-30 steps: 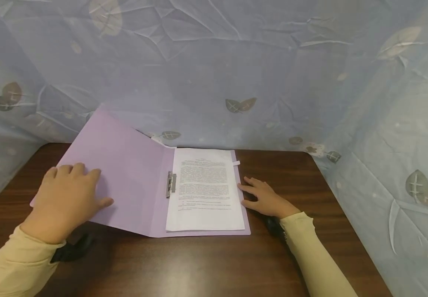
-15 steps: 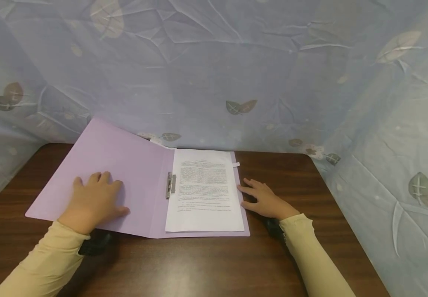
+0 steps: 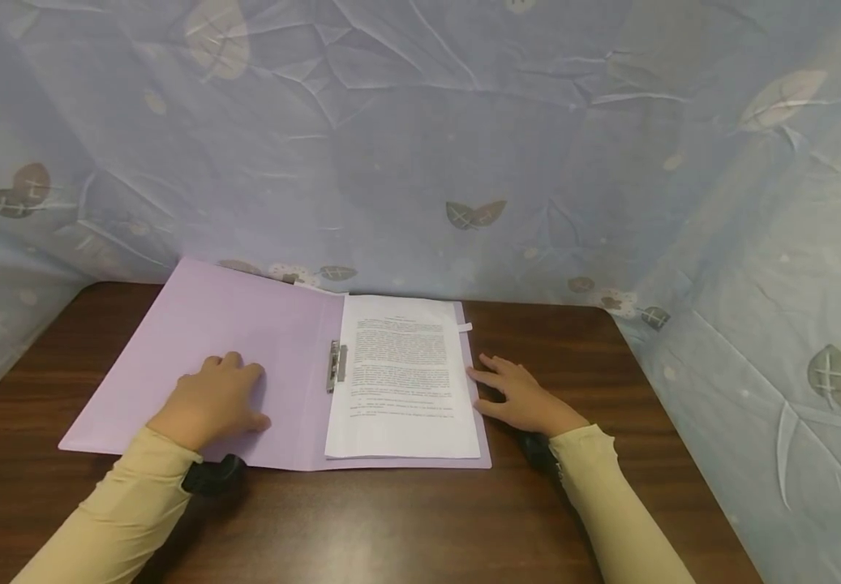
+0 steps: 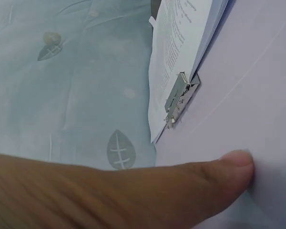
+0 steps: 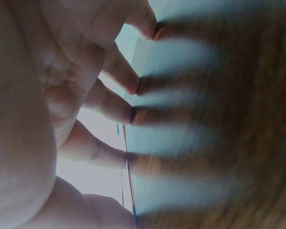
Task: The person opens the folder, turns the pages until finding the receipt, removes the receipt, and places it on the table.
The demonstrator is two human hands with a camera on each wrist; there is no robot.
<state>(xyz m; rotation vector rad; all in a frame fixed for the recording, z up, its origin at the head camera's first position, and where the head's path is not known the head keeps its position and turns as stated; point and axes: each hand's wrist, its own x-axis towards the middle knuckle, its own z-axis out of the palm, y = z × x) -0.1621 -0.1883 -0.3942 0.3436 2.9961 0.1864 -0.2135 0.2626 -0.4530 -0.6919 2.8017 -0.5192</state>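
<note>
A purple folder (image 3: 172, 357) lies spread open in the head view, its left cover sloping slightly up off the table. Over that cover my left hand (image 3: 216, 399) has its fingers spread and bent a little, fingertips at the surface. Its thumb (image 4: 205, 186) crosses the lower part of the left wrist view. A metal clip (image 3: 336, 365) sits by the folder's spine, at the left edge of a stack of printed sheets (image 3: 401, 434). My right hand (image 3: 522, 393) rests with spread fingertips on the table along the folder's right edge, gripping nothing.
The dark brown wooden table (image 3: 362, 527) carries the folder. Pale blue leaf-patterned cloth (image 3: 391, 162) hangs behind it and along both sides. A small white tab (image 3: 465, 328) juts from the folder's right edge. Black wrist straps (image 3: 212, 477) sit under the sleeves.
My left hand has moved right and inward over the left cover, and that cover has sunk lower toward the table. The right hand and the sheets stay where they were.
</note>
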